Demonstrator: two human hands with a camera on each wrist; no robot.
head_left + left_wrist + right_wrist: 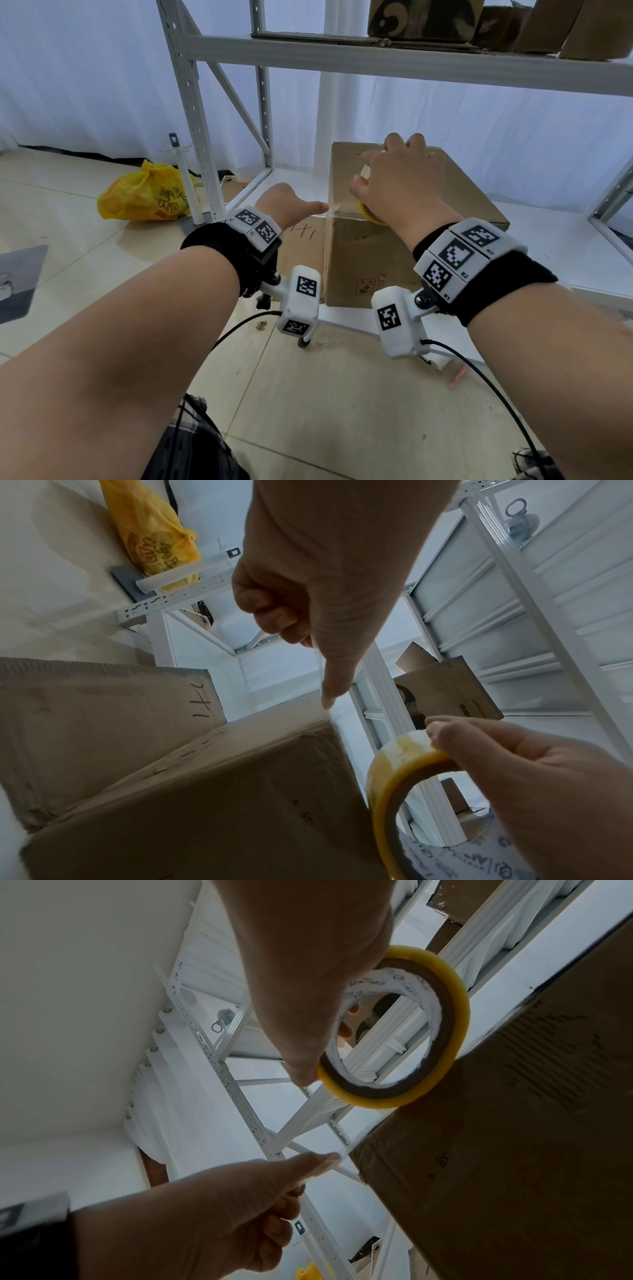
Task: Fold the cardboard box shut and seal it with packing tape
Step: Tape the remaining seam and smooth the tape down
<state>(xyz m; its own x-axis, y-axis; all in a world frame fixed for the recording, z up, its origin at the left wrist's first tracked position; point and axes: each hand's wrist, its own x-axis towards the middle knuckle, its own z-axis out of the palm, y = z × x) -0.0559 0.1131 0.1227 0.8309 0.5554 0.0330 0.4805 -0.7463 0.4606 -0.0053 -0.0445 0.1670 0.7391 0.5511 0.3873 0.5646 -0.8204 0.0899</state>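
One yellow bag (145, 193) lies beside the shelf frame (191, 113).

White low shelf board (301, 185), cardboard box (404, 205) resting on it

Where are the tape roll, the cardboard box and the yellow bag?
tape roll (459, 1031): right wrist view, on its yellow outer rim.
cardboard box (356, 260): head view, on its near side wall.
yellow bag (137, 198): head view, on its bulging middle, on the floor.
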